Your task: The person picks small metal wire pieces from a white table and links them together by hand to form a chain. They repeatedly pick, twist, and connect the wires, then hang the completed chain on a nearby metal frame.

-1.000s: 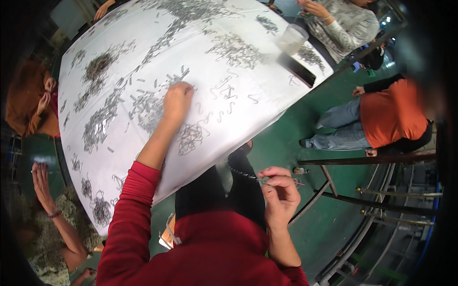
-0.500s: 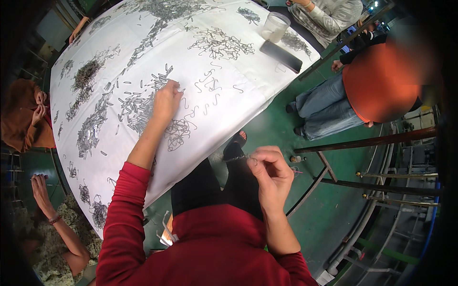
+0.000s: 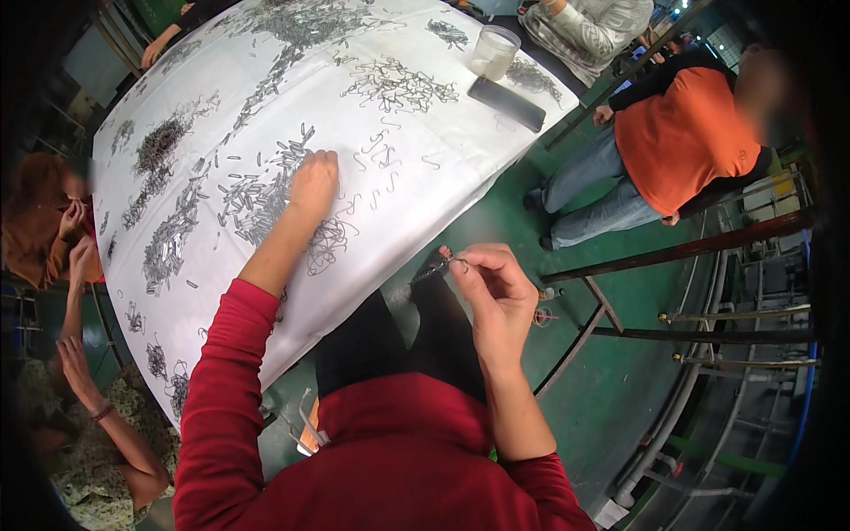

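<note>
My left hand (image 3: 315, 183) rests on the white-covered table with curled fingers, beside a heap of short grey metal pieces (image 3: 252, 208). Whatever its fingertips hold is hidden. A tangle of wire hooks (image 3: 328, 241) lies by that wrist, and loose S-shaped hooks (image 3: 381, 157) are scattered to its right. Above my lap, off the table's near edge, my right hand (image 3: 498, 296) pinches a small bent wire hook (image 3: 458, 262) between thumb and forefinger. A thin dark strand seems to trail from the hook, too fine to make out.
Farther back on the table (image 3: 292, 115) are more heaps of hooks (image 3: 398, 84), a black phone-like slab (image 3: 506, 103) and a clear plastic tub (image 3: 494, 53). Co-workers sit around it. A person in orange (image 3: 682, 137) stands at right, near a dark metal rail (image 3: 691, 246).
My right hand has moved slightly up and left with the hook. The fingers of my left hand have curled in more. A co-worker's forearm now shows raised at the left.
</note>
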The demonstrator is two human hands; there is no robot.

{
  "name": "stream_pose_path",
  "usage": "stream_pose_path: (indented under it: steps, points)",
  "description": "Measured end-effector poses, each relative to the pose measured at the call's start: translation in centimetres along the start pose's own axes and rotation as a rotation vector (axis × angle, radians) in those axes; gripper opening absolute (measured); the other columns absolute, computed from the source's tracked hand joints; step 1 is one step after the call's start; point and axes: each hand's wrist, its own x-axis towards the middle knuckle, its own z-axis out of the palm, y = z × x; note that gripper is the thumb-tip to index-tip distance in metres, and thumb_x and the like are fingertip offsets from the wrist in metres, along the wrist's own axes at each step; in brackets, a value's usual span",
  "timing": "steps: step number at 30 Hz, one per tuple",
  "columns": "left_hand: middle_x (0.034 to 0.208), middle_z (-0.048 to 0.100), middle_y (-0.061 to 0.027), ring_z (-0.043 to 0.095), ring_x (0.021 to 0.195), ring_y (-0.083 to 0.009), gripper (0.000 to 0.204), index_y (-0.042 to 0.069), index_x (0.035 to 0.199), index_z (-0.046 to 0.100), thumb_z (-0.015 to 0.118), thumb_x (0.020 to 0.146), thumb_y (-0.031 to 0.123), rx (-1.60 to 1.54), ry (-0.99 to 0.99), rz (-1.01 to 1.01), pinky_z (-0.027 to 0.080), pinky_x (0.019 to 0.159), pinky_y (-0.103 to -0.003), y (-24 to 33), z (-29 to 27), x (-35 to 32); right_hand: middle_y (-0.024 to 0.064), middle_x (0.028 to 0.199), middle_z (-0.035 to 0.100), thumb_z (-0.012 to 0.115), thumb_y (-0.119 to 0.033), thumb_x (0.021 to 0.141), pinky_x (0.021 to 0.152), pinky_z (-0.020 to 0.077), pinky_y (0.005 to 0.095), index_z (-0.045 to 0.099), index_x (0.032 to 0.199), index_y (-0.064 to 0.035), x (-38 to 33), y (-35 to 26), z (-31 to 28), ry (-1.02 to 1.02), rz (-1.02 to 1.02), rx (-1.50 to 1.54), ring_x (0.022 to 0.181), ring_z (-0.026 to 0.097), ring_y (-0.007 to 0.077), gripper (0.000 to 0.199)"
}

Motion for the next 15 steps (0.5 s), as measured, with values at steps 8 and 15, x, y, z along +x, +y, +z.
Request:
stream_pose_path:
  steps: [8, 15]
  points:
    - [0.098, 0.065, -0.0129, 0.064, 0.09, -0.0229, 0.015, 0.005, 0.095, 0.07, 0.064, 0.083, 0.012, -0.669, -0.071, -0.15, 0.052, 0.075, -0.033, 3.8, -7.8, -1.3, 0.004, 0.09, 0.061, 0.067, 0.002, 0.083, 0.059, 0.0405, 0.0189, 0.067, 0.09, 0.0006, 0.1, 0.2, 0.1, -0.02, -0.003, -0.038, 0.07, 0.053, 0.0057, 0.007]
    - [0.1, 0.064, -0.0073, 0.061, 0.093, -0.0168, 0.018, 0.005, 0.094, 0.073, 0.071, 0.077, 0.003, -1.451, -0.298, 0.45, 0.048, 0.082, -0.03, 9.4, -17.0, -4.2, -0.0001, 0.084, 0.06, 0.072, -0.004, 0.081, 0.055, 0.0345, 0.0184, 0.069, 0.088, -0.0028, 0.2, 0.2, 0.2, -0.087, 0.073, -0.079, 0.066, 0.047, 0.0045, 0.008]
